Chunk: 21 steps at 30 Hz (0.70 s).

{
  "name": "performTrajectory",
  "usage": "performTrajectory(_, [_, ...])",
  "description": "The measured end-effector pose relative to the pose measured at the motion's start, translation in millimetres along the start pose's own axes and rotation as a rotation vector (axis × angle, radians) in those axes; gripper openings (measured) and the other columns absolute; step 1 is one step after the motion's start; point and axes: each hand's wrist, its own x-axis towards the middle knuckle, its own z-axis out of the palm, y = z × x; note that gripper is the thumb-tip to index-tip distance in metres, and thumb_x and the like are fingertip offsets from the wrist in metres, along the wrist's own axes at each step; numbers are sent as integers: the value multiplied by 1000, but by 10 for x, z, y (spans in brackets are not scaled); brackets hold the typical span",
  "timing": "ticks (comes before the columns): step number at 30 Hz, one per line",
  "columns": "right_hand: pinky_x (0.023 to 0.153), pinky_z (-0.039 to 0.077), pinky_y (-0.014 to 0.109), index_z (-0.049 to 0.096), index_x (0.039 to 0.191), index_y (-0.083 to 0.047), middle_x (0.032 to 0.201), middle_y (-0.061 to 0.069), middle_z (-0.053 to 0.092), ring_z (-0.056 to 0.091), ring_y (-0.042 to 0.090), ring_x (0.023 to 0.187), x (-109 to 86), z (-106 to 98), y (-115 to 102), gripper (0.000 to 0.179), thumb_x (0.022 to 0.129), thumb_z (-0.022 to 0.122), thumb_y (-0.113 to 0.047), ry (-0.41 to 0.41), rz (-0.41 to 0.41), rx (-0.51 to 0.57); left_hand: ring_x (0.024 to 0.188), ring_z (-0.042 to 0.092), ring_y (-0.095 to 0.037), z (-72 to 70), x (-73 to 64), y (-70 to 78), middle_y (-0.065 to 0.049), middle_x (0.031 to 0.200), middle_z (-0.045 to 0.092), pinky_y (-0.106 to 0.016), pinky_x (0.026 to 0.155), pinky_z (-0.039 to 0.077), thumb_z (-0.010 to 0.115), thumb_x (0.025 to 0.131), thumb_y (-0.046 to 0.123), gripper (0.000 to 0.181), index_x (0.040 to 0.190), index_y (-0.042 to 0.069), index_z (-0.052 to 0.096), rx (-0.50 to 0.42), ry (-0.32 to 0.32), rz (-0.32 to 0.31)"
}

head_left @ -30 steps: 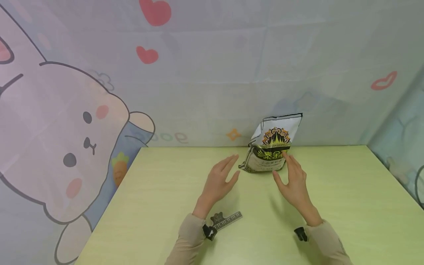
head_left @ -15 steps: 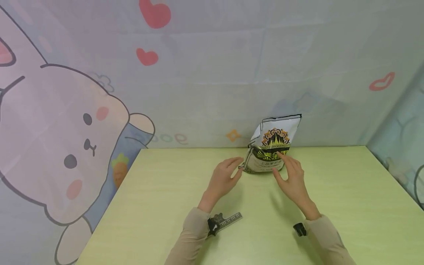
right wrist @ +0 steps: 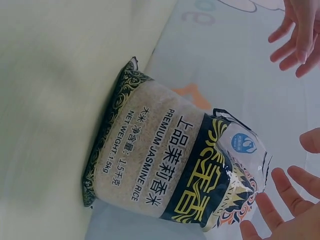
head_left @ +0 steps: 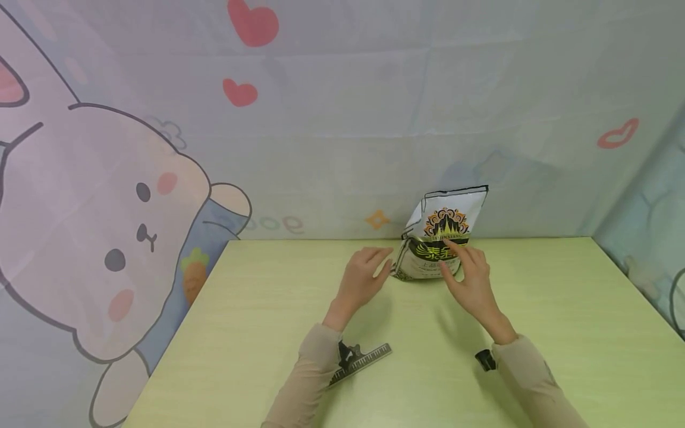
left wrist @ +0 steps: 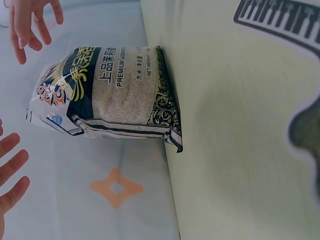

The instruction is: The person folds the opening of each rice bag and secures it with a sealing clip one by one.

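My left hand (head_left: 358,282), relaxed and holding nothing, is slightly nearer the rice bag (head_left: 434,226) than a second ago. The piano-key clip (head_left: 373,357) lies unmoved on the tabletop (head_left: 257,309), partly behind my wrist. The bag stands unshifted by the backdrop (head_left: 342,178). My right hand (head_left: 473,288), also empty, has edged leftward before it; I judge this a reach, closing from both sides.

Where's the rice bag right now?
In the head view, the rice bag stands right of centre at the back of the table, before the backdrop. The left hand is left of it; the right hand partly overlaps it.
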Motion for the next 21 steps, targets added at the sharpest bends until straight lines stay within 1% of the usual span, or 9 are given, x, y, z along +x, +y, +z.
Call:
performTrajectory(4, [77, 31, 45, 61, 124, 9, 95, 26, 60, 47, 42, 89, 42, 16, 2, 40, 85, 68, 5, -14, -12, -12, 89, 70, -25, 21, 46, -18, -12, 99, 74, -34, 80, 58, 73, 88, 2, 23, 111, -2, 73, 2, 18, 11])
performTrajectory(8, [75, 28, 40, 62, 123, 10, 93, 23, 60, 47, 40, 87, 77, 10, -7, 38, 85, 67, 6, -19, -13, -20, 92, 70, -26, 55, 94, -27, -12, 100, 75, -35, 83, 58, 72, 89, 2, 21, 110, -2, 73, -8, 24, 21])
performTrajectory(12, [75, 28, 38, 62, 122, 9, 94, 22, 61, 48, 41, 89, 104, 5, 10, 36, 86, 66, 5, -19, -1, -23, 93, 71, -26, 81, 134, -36, -12, 100, 75, -36, 85, 58, 72, 89, 1, 20, 108, -2, 74, 0, 23, 25])
performTrajectory(17, [77, 29, 40, 62, 121, 10, 96, 25, 61, 48, 45, 92, 142, 7, 42, 35, 86, 65, 4, -7, -5, -6, 92, 71, -26, 99, 171, -50, -12, 101, 75, -36, 83, 58, 71, 90, 1, 19, 108, -2, 74, -4, 12, 21])
performTrajectory(21, [77, 32, 46, 62, 118, 12, 96, 28, 61, 48, 47, 90, 189, 15, 76, 34, 85, 64, 3, 8, -29, -5, 90, 70, -26, 116, 207, -56, -12, 101, 75, -35, 82, 58, 70, 90, 1, 17, 107, -2, 74, -10, 4, 21])
